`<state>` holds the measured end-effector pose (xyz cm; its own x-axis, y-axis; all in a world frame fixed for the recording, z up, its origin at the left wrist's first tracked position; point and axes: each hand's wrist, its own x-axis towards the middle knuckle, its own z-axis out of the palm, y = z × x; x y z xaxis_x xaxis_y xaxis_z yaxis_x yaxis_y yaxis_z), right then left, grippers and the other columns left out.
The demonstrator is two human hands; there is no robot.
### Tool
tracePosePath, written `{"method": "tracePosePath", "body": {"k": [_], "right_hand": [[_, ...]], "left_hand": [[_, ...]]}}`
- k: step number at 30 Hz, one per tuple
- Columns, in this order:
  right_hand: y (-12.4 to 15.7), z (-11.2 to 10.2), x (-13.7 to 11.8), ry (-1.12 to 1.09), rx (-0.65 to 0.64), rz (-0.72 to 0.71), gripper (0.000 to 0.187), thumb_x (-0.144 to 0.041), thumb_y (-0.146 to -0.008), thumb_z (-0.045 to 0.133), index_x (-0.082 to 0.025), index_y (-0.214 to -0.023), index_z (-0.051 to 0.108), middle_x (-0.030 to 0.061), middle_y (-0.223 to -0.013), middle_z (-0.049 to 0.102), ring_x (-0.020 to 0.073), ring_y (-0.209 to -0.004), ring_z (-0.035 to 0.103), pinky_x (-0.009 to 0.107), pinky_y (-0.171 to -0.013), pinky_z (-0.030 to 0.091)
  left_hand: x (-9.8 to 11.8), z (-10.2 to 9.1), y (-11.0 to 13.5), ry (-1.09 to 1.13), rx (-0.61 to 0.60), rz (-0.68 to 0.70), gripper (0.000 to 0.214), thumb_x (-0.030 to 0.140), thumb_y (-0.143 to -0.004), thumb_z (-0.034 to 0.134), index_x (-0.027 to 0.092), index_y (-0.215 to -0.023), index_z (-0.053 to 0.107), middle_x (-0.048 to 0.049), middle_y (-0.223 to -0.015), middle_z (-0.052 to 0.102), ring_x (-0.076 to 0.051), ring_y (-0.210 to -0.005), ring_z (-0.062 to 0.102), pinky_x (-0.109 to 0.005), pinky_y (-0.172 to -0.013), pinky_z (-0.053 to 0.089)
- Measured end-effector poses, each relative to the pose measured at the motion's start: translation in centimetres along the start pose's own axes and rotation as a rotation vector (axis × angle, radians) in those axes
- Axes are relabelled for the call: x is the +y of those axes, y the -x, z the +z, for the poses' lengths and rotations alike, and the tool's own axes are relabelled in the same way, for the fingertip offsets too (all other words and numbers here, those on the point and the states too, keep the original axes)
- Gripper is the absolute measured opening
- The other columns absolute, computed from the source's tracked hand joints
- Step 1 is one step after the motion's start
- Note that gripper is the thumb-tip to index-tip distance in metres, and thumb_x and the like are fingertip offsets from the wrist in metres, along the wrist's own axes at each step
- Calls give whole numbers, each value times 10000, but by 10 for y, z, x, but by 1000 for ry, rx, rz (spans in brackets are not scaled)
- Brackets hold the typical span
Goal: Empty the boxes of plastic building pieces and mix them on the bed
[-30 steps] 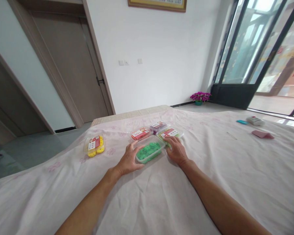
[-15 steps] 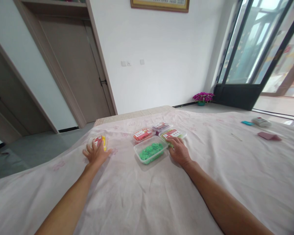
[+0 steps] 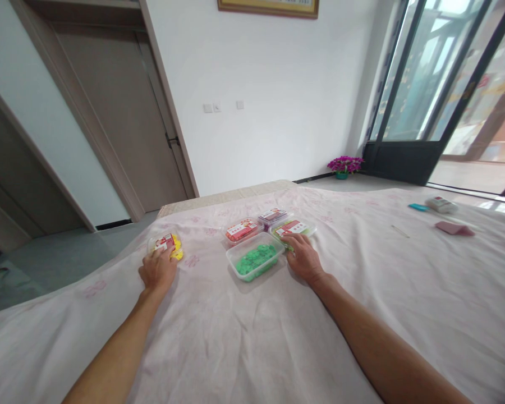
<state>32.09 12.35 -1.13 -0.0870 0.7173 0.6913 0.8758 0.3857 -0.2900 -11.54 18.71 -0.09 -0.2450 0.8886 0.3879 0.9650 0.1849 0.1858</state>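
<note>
Yellow-filled box [image 3: 169, 244] far left, well apart from open green tub [image 3: 256, 257], long axis running away, near end under left hand [image 3: 157, 270], seemingly clasped; right hand [image 3: 303, 259] lying loose, fingertips touching labelled box [image 3: 292, 228] just beyond that tub.

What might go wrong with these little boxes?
The green box has no lid and sits on a soft sheet beside the right hand; a bump might spill its pieces. The left hand holds only the near end of the yellow box, so it might tip if lifted.
</note>
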Motion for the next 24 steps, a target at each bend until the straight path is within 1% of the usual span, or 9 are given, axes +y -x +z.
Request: {"method": "tracePosePath", "body": {"k": [4, 6, 9, 13, 18, 21, 24], "right_hand": [[0, -1, 0, -9, 0, -5, 534, 2, -677, 505, -239, -1140, 618, 63, -1177, 619, 253, -1140, 488, 410, -987, 458], [0, 0, 1, -8, 0, -5, 541, 2, -675, 505, -244, -1144, 616, 61, -1179, 616, 254, -1140, 488, 411, -983, 460], [0, 1, 2, -6, -2, -6, 538, -2, -681, 505, -240, -1152, 611, 63, -1179, 613, 252, -1144, 486, 403, -986, 457], [0, 0, 0, -5, -5, -3, 525, -5, -693, 501, -232, -1154, 608, 66, -1178, 610, 248, -1146, 482, 399, -998, 448], [0, 1, -1, 8, -10, -4, 505, -9, -704, 502, -226, -1146, 610, 69, -1169, 607, 252, -1138, 482, 396, -987, 452], [0, 1, 0, 6, -4, -6, 523, -4, -696, 504, -235, -1154, 606, 66, -1165, 609, 253, -1134, 484, 398, -986, 453], [0, 2, 1, 4, -3, -6, 531, -2, -691, 503, -243, -1154, 605, 62, -1176, 606, 253, -1141, 484, 398, -988, 450]], "left_hand": [[0, -2, 10, -32, 128, 37, 370, 415, -914, 437, 293, -1207, 628, -108, -1232, 557, -327, -1063, 484, -435, -828, 445], [-3, -3, 11, -50, 165, 55, 334, 417, -912, 459, 267, -1147, 642, -111, -1152, 574, -313, -1017, 498, -393, -792, 448], [-7, -4, 9, -76, 170, 101, 286, 412, -908, 486, 241, -1079, 637, -94, -1097, 587, -292, -977, 514, -354, -776, 446], [-7, -6, 10, -110, 166, 172, 263, 414, -905, 509, 228, -1057, 615, -87, -1082, 590, -277, -967, 529, -339, -785, 443], [8, -15, 26, -90, 138, 252, 212, 392, -898, 545, 228, -1024, 591, -72, -1071, 600, -261, -963, 549, -321, -761, 447], [23, -23, 41, -54, 107, 317, 195, 388, -886, 573, 236, -1009, 581, -59, -1068, 609, -256, -966, 559, -317, -748, 453], [38, -29, 59, 10, 91, 409, 183, 350, -872, 602, 237, -1013, 575, -52, -1053, 614, -246, -968, 562, -320, -785, 457]]}}
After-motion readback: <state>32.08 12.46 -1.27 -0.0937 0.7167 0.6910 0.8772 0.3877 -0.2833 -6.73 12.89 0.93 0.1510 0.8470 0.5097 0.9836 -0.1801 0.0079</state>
